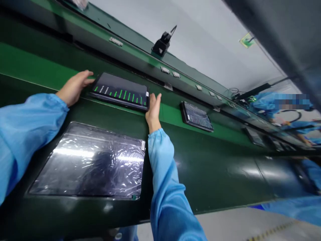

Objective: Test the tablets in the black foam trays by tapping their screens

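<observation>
A black tablet (120,91) lies on the green conveyor belt (30,67), its screen lit with a row of green bars. My left hand (74,86) rests against the tablet's left end, fingers bent around the corner. My right hand (153,108) presses flat against its right end, fingers straight and together. Both hands clasp the tablet between them. Closer to me, a larger dark panel (90,160) wrapped in shiny plastic film lies flat on the dark bench surface.
A second lit tablet (197,116) sits further right on the belt, with more devices beyond it. A black clamp-like fixture (162,43) stands on the far rail. Another person's blue sleeves (271,105) show at far right.
</observation>
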The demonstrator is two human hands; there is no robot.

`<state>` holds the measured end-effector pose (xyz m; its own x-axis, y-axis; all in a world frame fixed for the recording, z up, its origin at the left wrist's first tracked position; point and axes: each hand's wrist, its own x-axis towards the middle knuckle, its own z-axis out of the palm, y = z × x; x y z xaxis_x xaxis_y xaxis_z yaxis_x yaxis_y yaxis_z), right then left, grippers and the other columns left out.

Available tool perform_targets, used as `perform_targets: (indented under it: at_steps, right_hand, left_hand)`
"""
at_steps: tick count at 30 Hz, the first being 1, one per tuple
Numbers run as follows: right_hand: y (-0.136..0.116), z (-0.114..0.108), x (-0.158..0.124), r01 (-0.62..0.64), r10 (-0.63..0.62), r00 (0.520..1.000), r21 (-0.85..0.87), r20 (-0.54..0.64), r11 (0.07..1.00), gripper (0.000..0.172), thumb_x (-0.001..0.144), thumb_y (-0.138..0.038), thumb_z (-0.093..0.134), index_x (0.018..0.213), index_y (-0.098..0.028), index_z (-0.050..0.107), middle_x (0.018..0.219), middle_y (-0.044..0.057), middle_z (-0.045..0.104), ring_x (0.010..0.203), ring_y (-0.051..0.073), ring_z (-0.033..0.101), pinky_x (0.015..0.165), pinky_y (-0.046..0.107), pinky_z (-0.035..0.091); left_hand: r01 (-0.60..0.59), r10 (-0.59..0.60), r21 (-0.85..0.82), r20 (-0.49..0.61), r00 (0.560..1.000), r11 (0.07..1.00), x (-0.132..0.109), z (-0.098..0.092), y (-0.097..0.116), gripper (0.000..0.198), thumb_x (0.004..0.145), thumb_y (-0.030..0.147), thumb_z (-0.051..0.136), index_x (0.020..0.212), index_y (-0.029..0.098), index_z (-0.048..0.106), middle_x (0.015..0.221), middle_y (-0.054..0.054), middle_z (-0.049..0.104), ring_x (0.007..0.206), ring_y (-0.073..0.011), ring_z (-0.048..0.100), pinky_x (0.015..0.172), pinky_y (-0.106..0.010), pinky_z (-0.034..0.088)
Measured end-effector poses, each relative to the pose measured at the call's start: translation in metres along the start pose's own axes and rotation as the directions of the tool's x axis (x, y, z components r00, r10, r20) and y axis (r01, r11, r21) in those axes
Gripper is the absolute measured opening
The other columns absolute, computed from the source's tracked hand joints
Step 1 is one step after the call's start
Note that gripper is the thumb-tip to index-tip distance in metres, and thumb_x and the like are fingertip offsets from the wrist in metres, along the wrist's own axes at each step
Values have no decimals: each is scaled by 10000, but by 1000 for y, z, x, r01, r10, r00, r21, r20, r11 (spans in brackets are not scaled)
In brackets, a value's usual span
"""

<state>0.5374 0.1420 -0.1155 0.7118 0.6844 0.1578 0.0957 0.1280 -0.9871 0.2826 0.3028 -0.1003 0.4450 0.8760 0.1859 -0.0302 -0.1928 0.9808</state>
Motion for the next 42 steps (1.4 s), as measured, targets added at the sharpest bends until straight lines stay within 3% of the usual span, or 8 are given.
perform_targets:
  at_steps: [3, 7, 10, 12, 17, 29, 36, 42]
  right_hand:
    - [9, -2, 4, -21, 17, 998, -57, -60, 998, 756, 981, -606, 350, 1533, -90, 337, 1667, 101, 256, 1581, 226, 115, 1251, 512, 56]
    - [-9, -14, -67, 64, -74, 991, -85, -115, 994, 762, 901, -616, 552, 1508, -182, 395, 1626, 89, 356, 1525, 239, 309, 1266, 482, 181]
    - [-32, -34, -156, 4, 1, 998, -75, 60, 997, 688, 913, -549, 607, 1511, -270, 411, 1608, 59, 406, 1476, 237, 411, 1236, 483, 308]
    - [-47, -53, -214, -81, 96, 972, -77, 215, 994, 715, 900, -492, 662, 1536, -329, 379, 1625, 34, 386, 1456, 256, 449, 1221, 513, 338]
    - [-68, -81, -302, -104, 161, 914, -169, 372, 980, 953, 807, -265, 798, 1583, -354, 254, 1672, -2, 249, 1549, 254, 251, 1268, 524, 205]
    - [-59, -74, -318, 159, -13, 949, -442, 315, 883, 698, 859, -389, 744, 1497, -289, 479, 1575, 40, 452, 1464, 283, 437, 1242, 467, 308]
    - [-58, -53, -364, -117, 123, 992, -244, 11, 963, 840, 933, -539, 610, 1610, -244, 212, 1612, 106, 392, 1488, 245, 396, 1234, 474, 302]
    - [-40, -35, -374, -249, 238, 948, -25, -211, 968, 755, 947, -595, 535, 1585, -284, 280, 1694, 12, 196, 1573, 190, 159, 1287, 453, 124]
  left_hand:
    - [-95, 100, 51, -104, 989, 994, 5, -10, -6, 462, 982, 282, 432, 1277, -54, 549, 1272, -63, 676, 1255, -269, 584, 1127, -416, 347]
    - [-190, 199, 66, -200, 959, 980, -33, -22, 2, 419, 947, 307, 495, 1100, -59, 630, 1014, -61, 733, 1075, -264, 673, 1026, -441, 473]
    - [7, -10, 33, 86, 996, 999, -74, -20, 10, 515, 992, 456, 443, 959, -5, 671, 865, -103, 739, 931, -267, 714, 989, -519, 515]
    - [143, -168, 107, 288, 943, 984, -96, -16, 15, 653, 983, 618, 382, 955, 48, 698, 829, -110, 745, 892, -266, 712, 1019, -542, 497]
    - [153, -206, 178, 331, 921, 972, -118, -15, 24, 696, 901, 738, 418, 969, 121, 734, 758, -50, 737, 807, -232, 668, 1016, -476, 485]
    - [177, -204, 127, 243, 948, 976, -113, -11, 14, 611, 899, 645, 427, 891, 123, 743, 642, -93, 698, 713, -229, 664, 830, -341, 518]
    - [163, -178, 105, 164, 970, 981, -137, -16, 16, 600, 861, 680, 445, 822, 152, 726, 672, -101, 707, 724, -240, 676, 810, -337, 530]
    - [191, -195, 146, 9, 981, 971, -210, -35, 21, 537, 893, 645, 419, 888, 193, 710, 836, -86, 723, 881, -281, 681, 915, -393, 523]
